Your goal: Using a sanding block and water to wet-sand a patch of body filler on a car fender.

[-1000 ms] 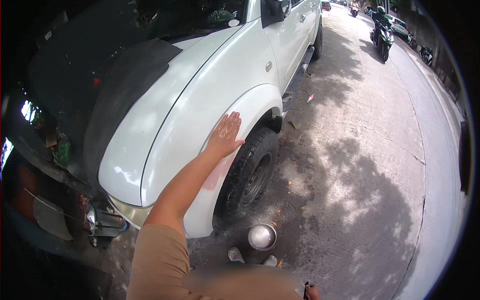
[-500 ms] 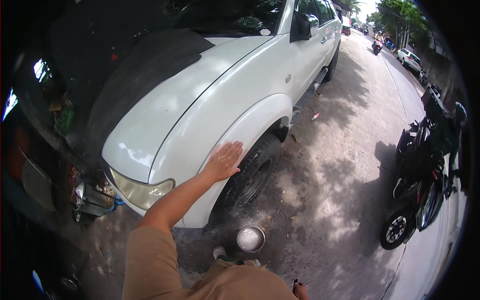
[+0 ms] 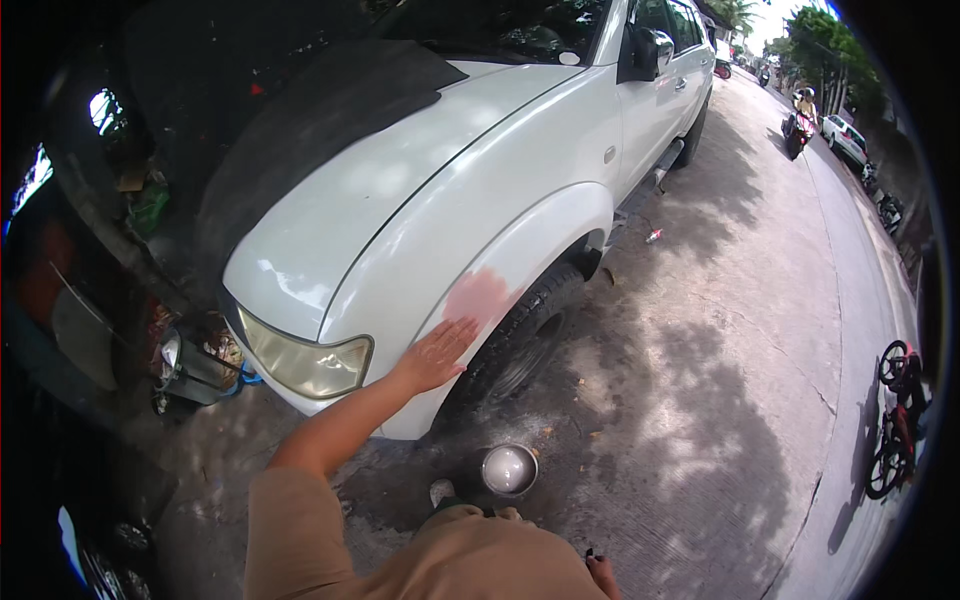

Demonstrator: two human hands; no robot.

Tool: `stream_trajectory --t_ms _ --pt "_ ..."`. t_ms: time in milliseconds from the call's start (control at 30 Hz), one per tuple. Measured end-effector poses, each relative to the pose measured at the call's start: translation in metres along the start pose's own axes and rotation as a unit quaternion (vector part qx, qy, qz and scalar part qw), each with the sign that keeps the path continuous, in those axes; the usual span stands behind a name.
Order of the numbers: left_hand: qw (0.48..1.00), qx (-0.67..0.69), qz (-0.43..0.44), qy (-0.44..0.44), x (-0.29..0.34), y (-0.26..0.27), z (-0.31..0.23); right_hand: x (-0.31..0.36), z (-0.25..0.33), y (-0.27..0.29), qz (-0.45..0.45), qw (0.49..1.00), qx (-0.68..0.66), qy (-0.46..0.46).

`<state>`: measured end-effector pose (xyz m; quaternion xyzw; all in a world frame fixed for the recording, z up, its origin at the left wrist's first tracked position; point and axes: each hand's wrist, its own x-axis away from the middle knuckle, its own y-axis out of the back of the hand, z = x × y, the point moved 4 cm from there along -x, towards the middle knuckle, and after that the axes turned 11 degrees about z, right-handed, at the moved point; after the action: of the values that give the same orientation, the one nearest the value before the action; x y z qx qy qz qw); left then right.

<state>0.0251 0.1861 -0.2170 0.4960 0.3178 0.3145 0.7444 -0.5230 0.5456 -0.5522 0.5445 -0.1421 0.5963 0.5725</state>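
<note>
— Hand's slid down since a sec ago: was up on the arch over the wheel, now lower on the fender (image 3: 520, 270), nearer the headlight (image 3: 305, 362).

— Which hand?

— Left hand (image 3: 435, 355), center frame, a bit below mid. Laid flat on the white panel, fingers (image 3: 460, 332) spread, palm down, gripping nothing. Fingertips sit right at the lower edge of a pinkish patch (image 3: 482, 295) on the arch.

— And the right?

— Right hand (image 3: 602, 575) barely shows, bottom edge, right of center. Can't tell if it's spread or closed, too little of it in view.

— Where's the car in frame?

— White car (image 3: 420, 200) fills upper left to center, hood running up toward the windshield. Tire (image 3: 520, 340) just right of the hand, under the arch. Also, view's swung w/ the person: car looks closer and bigger than before.

— Anything on the ground?

— Small metal bowl (image 3: 509, 468) on the concrete, lower center, just below the tire, near the person's knee. Motorbike (image 3: 895, 420) parked at the right edge, well apart. Rider on a scooter (image 3: 800, 125) far up the road, upper right.
</note>
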Motion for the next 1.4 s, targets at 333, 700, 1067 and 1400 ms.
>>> stream_trajectory --t_ms 333,700,1067,1400 --pt "1.000 0.019 -0.001 0.012 -0.012 0.003 0.010 -0.025 -0.001 0.017 -0.043 0.999 0.012 -0.024" --pt "0.998 -0.030 -0.040 0.038 -0.116 0.025 0.029 -0.025 0.054 0.011 -0.056 0.994 -0.009 0.089" --pt "0.998 -0.040 0.028 0.025 -0.015 0.003 0.012 -0.028 0.025 0.001 -0.043 0.997 -0.014 0.063" --pt "0.994 -0.072 0.079 0.025 -0.014 0.022 0.043 0.002 0.261 -0.022 0.004 0.954 0.033 0.298"
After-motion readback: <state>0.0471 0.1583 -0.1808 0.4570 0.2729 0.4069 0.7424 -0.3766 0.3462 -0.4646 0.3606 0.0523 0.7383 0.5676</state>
